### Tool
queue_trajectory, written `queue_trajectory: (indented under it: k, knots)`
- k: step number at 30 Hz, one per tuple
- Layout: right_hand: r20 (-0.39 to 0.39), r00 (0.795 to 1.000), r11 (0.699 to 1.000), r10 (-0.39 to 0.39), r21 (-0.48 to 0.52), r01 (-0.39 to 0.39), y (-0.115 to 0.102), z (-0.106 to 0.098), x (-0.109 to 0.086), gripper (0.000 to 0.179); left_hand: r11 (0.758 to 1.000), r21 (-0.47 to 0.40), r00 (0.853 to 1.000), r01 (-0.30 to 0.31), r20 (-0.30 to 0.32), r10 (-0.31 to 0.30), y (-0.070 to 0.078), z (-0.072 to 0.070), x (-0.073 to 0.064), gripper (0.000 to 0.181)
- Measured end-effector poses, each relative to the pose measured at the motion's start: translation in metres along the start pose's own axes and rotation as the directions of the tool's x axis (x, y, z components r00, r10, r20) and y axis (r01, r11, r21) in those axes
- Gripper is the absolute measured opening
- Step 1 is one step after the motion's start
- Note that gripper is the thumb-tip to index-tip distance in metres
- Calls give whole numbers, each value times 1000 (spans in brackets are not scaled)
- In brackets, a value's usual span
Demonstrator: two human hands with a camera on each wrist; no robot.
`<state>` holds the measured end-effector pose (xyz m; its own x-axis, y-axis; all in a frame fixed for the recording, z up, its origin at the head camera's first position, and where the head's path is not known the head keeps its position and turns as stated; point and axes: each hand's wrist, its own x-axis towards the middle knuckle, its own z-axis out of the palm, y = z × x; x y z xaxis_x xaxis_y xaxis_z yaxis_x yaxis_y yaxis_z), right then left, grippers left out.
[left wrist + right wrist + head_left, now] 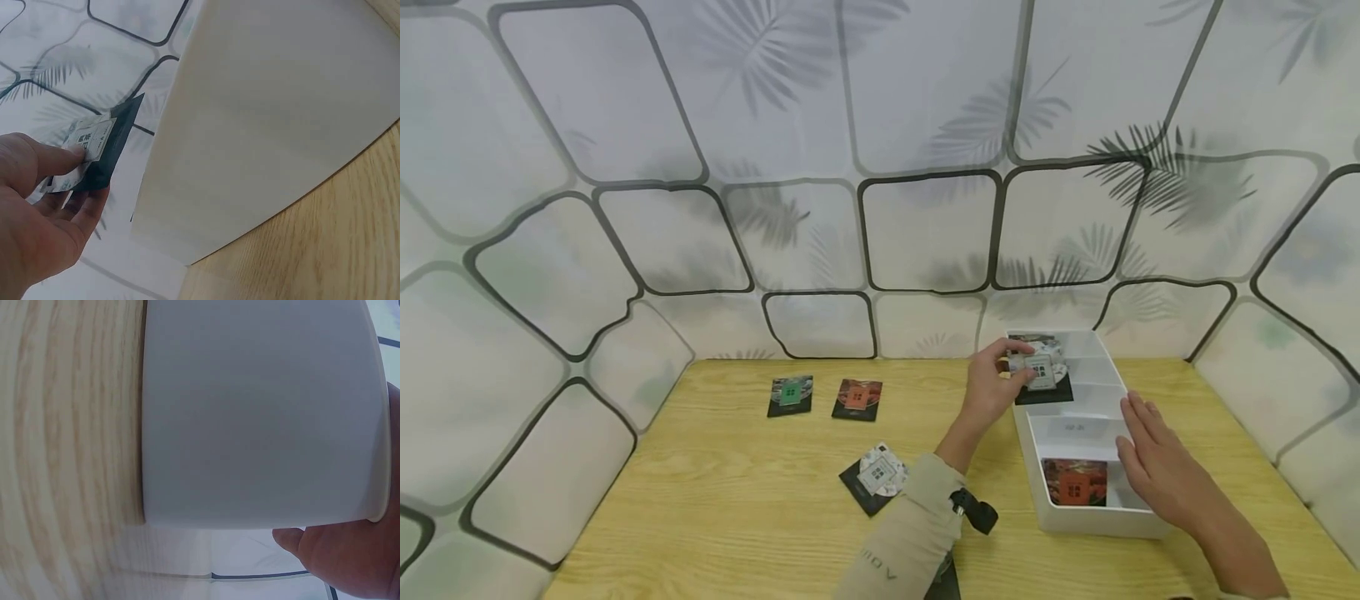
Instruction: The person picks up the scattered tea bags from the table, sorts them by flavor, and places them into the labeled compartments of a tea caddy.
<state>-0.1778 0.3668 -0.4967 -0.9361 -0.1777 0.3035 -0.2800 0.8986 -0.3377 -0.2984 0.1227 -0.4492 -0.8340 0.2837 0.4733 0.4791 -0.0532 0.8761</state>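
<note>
My left hand pinches a flat black-and-white sachet between thumb and fingers, above the back end of a white divided box. In the left wrist view the thumb presses the pale label of this sachet, with fingers behind it. What lies under the sachet in the box is mostly hidden. My right hand rests on the box's right rim with its fingers extended. An orange-labelled sachet lies in the box's front compartment. The right wrist view shows mostly the box's outer wall.
On the wooden table, a green-labelled sachet and an orange-labelled sachet lie at the back left. A black-and-white sachet lies left of my sleeve. Another dark packet is partly hidden under the sleeve. A patterned curtain stands behind.
</note>
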Motion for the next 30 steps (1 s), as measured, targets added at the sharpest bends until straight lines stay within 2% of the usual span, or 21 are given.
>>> queue_trajectory:
  k: [3, 9, 16, 30]
  knots:
    - [3, 1000, 1000, 2, -3, -2, 0, -1, 0, 59, 1000, -3, 1000, 2, -8, -2, 0, 5, 2, 27]
    - [11, 1000, 1000, 7, 8, -7, -1, -2, 0, 59, 999, -16, 998, 52, -38, -53, -3, 15, 4, 28]
    - [9, 1000, 1000, 6, 0, -6, -2, -1, 0, 60, 996, 67, 997, 55, -58, -52, -9, 23, 2, 27]
    - [4, 1000, 1000, 3, -4, -3, -2, -1, 0, 60, 993, 121, 1000, 13, 5, -13, -23, 25, -3, 28]
